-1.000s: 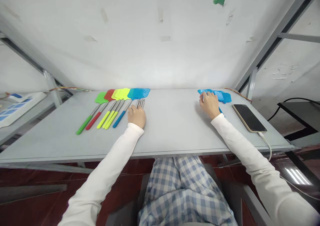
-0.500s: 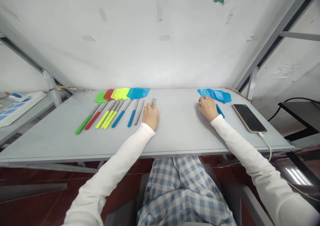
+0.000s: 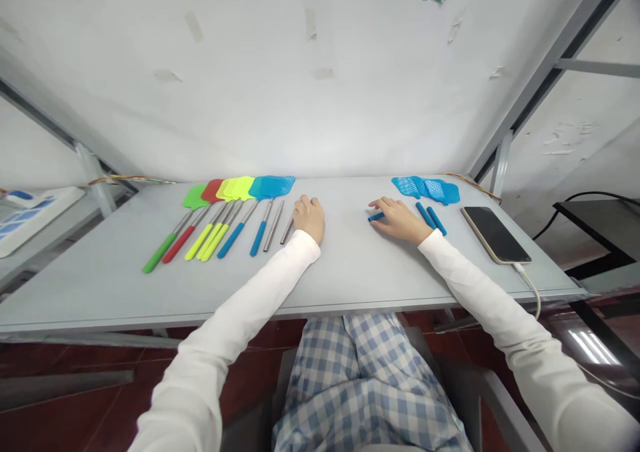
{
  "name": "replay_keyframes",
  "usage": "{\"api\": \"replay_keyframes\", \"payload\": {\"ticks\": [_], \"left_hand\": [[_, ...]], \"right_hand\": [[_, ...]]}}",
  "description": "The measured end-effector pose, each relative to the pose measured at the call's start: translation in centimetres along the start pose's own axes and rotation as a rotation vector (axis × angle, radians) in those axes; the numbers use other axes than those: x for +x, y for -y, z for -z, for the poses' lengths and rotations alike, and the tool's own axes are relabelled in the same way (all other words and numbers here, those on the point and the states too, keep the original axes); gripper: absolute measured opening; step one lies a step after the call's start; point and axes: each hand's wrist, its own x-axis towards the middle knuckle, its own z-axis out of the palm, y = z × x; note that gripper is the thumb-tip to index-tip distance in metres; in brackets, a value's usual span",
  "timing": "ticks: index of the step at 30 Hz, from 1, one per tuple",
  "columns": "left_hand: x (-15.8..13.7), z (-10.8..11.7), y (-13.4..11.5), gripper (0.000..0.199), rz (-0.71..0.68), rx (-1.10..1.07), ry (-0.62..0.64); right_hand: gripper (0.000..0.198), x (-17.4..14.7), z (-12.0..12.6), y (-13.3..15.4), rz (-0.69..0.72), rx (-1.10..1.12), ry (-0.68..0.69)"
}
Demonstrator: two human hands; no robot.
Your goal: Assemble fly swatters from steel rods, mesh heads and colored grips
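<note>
Fly swatters (image 3: 216, 241), ten o'clock from lap (image 3: 373, 379): fanned, heads outward, presumably so colours stay grouped. Metal shafts (image 3: 273, 227), two, bare: eleven o'clock, beside left hand (image 3: 310, 219), fingers curled, grasp cannot be told. Blue grips (image 3: 425, 215), two: one o'clock, below blue swatter heads (image 3: 434, 191). Third grip (image 3: 376, 217): twelve o'clock, between right hand's (image 3: 397, 220) thumb and fingers, pinched or released unclear. Since previous frame: right hand shifted inward; second shaft uncovered.

Wht wall (image 3: 345, 125) w/ tape (image 3: 323, 73), gry tbl (image 3: 345, 272), dk-red flr (image 3: 95, 422).
</note>
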Motion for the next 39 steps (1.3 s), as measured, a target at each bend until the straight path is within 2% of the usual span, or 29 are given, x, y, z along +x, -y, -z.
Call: {"api": "replay_keyframes", "payload": {"ticks": [3,5,7,9,11,15,18,22,28,36,39], "left_hand": [[0.7,-0.2,-0.1,0.035,0.029,-0.004,0.059],[1.2,-0.5,0.0,0.036,-0.016,-0.045,0.064],[1.6,-0.7,-0.1,0.030,-0.067,-0.174,0.065],[2.0,-0.8,-0.3,0.022,-0.099,-0.429,0.078],[2.3,-0.8,-0.6,0.020,-0.085,-0.787,0.115],[2.5,-0.6,-0.9,0.029,0.052,-1.477,0.188],[2.3,-0.7,-0.7,0.026,0.191,-1.735,0.143],[2.4,-1.3,-0.2,0.021,0.335,-1.870,0.027],[2.7,-1.8,0.0,0.018,0.389,-1.931,-0.047],[2.3,-1.6,-0.3,0.018,0.390,-1.973,-0.035],[1.8,-1.5,-0.7,0.021,0.340,-1.957,0.073]], "right_hand": [[0.044,-0.3,0.2,-0.8,-0.050,-0.060,-0.017],[0.039,-0.4,0.4,-1.4,-0.084,-0.094,0.002],[0.030,-0.4,0.7,-1.9,-0.101,-0.122,0.015],[0.023,-0.3,0.9,-2.0,-0.110,-0.138,0.016],[0.019,-0.2,0.9,-1.9,-0.107,-0.129,0.009],[0.017,-0.1,1.0,-1.2,-0.086,-0.055,-0.015],[0.019,0.0,0.8,-1.0,-0.077,-0.013,-0.038],[0.021,0.0,0.7,-1.1,-0.066,-0.007,-0.059],[0.023,0.0,0.8,-1.0,-0.082,-0.017,-0.065],[0.022,0.0,0.7,-1.0,-0.098,-0.008,-0.141],[0.023,0.1,0.6,-0.7,-0.099,0.006,-0.215]]}}
